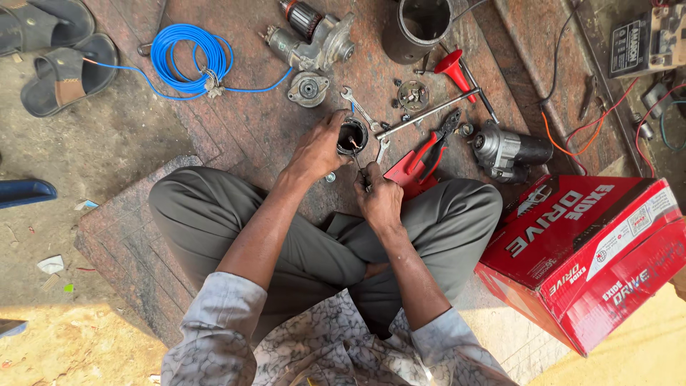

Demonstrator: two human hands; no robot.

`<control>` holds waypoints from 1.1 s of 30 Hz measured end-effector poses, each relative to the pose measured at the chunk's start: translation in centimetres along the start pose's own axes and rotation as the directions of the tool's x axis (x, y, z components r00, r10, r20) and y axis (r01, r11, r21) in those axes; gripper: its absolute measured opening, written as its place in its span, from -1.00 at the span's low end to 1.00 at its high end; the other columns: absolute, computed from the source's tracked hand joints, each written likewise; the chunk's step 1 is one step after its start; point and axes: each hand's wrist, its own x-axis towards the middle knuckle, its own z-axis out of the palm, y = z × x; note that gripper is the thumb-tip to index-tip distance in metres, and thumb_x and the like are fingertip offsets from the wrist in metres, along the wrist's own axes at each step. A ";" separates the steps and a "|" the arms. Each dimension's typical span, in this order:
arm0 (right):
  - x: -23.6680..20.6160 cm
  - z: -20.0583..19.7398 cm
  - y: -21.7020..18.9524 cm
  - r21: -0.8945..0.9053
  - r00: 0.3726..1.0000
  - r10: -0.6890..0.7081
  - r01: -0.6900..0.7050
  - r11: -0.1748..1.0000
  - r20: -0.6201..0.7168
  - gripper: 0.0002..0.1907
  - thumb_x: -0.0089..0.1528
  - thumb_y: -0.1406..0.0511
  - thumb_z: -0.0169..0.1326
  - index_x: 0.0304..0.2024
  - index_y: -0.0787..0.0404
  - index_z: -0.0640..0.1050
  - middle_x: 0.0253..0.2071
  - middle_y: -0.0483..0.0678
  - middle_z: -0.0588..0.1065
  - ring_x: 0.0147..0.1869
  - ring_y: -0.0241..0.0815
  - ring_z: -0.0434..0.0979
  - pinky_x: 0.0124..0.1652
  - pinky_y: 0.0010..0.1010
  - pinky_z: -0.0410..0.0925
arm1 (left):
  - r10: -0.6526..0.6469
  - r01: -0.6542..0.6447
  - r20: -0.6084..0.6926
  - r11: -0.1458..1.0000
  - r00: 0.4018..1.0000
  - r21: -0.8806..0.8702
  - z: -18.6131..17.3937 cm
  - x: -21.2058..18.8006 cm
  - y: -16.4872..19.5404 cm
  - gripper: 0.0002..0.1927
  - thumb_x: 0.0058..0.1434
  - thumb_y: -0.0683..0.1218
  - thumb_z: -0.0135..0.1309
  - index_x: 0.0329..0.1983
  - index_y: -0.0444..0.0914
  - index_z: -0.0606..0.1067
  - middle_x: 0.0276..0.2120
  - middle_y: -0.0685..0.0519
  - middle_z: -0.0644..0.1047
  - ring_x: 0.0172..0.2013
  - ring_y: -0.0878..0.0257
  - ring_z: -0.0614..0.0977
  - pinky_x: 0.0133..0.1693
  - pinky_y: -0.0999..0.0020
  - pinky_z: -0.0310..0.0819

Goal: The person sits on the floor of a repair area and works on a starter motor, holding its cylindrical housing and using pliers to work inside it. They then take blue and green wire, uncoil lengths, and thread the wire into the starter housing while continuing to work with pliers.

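I sit cross-legged on a stone slab. My left hand (pixel 316 149) grips a dark round motor housing (pixel 352 136) standing open-end up on the floor, copper wire showing inside it. My right hand (pixel 379 196) holds a thin metal tool (pixel 359 164) whose tip reaches into the housing. Both hands are close together just beyond my knees.
Around the housing lie a spanner (pixel 361 109), red-handled pliers (pixel 432 149), a long metal rod (pixel 427 114), a red funnel (pixel 450 66), a starter motor (pixel 509 150), another motor assembly (pixel 314 39), a blue wire coil (pixel 189 57) and a dark cylinder (pixel 418 28). A red cardboard box (pixel 586 250) stands right; sandals (pixel 61 53) lie far left.
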 end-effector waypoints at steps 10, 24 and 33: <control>-0.6 0.8 0.5 -0.033 0.999 -0.048 0.048 0.998 -0.019 -0.80 0.21 0.33 0.24 -0.22 0.18 0.45 -0.49 0.13 0.54 -0.36 0.23 0.60 -0.37 0.00 0.41 | -0.004 0.004 -0.005 1.000 1.000 0.005 -0.2 -0.1 0.1 0.00 -0.18 -0.10 0.53 0.33 -0.20 0.24 0.19 -0.18 0.46 0.18 -0.18 0.50 0.12 -0.02 0.46; -0.9 -1.2 0.7 0.682 0.972 0.168 -0.235 0.693 0.165 -0.92 0.33 0.47 0.11 -0.22 0.31 0.45 -0.44 -0.01 0.61 -0.48 -0.47 0.39 -0.49 -0.53 0.23 | 0.076 -0.074 0.026 0.995 0.997 -0.071 -2.7 0.1 -1.3 0.00 -0.24 -0.09 0.54 0.27 -0.29 0.28 0.25 -0.25 0.42 0.19 -0.20 0.45 0.15 0.01 0.35; 0.6 -2.1 1.8 0.866 0.947 0.311 -0.224 0.447 0.085 -0.85 0.36 0.43 0.11 -0.30 0.28 0.44 -0.50 -0.03 0.55 -0.58 -0.39 0.40 -0.54 -0.52 0.24 | -0.326 0.361 -0.431 0.933 0.841 -0.001 -4.7 2.0 -4.8 -0.14 -0.01 -0.10 0.42 0.27 -0.38 0.22 0.12 -0.35 0.45 0.10 -0.29 0.51 0.06 -0.06 0.47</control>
